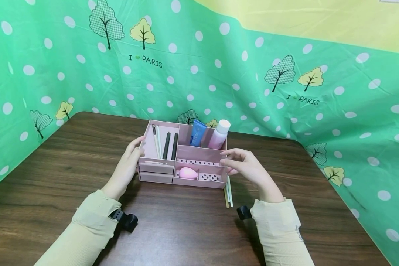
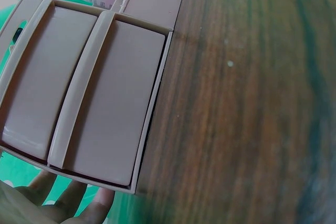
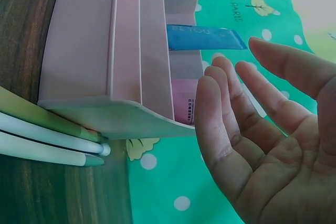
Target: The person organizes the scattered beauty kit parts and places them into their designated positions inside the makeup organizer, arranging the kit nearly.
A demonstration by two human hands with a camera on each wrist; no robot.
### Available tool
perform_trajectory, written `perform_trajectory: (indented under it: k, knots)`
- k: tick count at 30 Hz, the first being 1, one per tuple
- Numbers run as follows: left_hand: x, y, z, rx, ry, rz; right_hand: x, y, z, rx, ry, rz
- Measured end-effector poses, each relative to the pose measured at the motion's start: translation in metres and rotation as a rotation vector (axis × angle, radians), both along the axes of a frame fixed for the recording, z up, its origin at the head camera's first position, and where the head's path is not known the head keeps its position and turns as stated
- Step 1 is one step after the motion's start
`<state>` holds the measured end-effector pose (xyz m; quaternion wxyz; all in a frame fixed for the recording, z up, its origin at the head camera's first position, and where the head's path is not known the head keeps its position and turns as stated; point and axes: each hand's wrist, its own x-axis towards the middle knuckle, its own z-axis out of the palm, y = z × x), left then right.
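A pink desktop organizer stands on the table, with two drawers at its lower left. My left hand touches its left side, fingers extended along the wall; the left wrist view shows those fingers beside the drawers. By the right side is my right hand, its fingers loosely bent and holding nothing. Inside the organizer are a slim brush, a white stick, two black sticks, a blue tube, a white-capped pink bottle and a pink egg-shaped makeup sponge.
Several slim pens, white ones and a yellowish one, lie on the table against the organizer's right side. Behind the brown wooden table hangs a green dotted curtain.
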<state>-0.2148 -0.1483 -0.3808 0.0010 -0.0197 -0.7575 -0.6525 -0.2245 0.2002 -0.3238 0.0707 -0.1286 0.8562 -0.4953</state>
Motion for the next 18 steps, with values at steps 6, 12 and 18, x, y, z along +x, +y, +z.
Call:
perform_trajectory:
  k: [6,12,18]
  knots:
    - [0.0003,-0.0003,-0.0004,0.010,-0.005,-0.003,-0.0002,-0.0008,-0.0006,0.021,-0.004,0.010]
    - [-0.0004,-0.0001,-0.0005,0.012,-0.009,-0.004,-0.0001,-0.0019,-0.0021,0.033,-0.018,0.026]
    - [0.0008,0.0005,0.0005,0.019,0.014,-0.003,-0.0008,-0.0037,-0.0045,0.029,-0.025,0.063]
